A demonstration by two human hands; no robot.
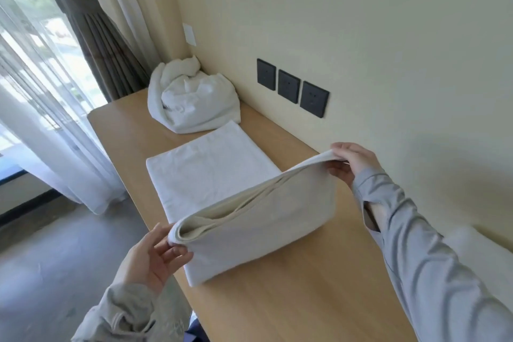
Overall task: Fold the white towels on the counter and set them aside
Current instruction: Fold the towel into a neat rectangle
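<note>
A white towel [258, 219] lies across the wooden counter [291, 300], its near half lifted and doubled over the flat far half. My left hand [151, 258] pinches the raised layered edge at its near-left corner. My right hand [351, 164] pinches the same edge at its far-right corner, close to the wall. A crumpled heap of white towels [191, 97] sits in the far corner of the counter, just beyond the flat part of the towel.
Three dark wall sockets [291, 87] line the wall above the counter on the right. Sheer and grey curtains [69, 64] hang by the window at left. The counter's left edge drops to a grey floor [55, 258].
</note>
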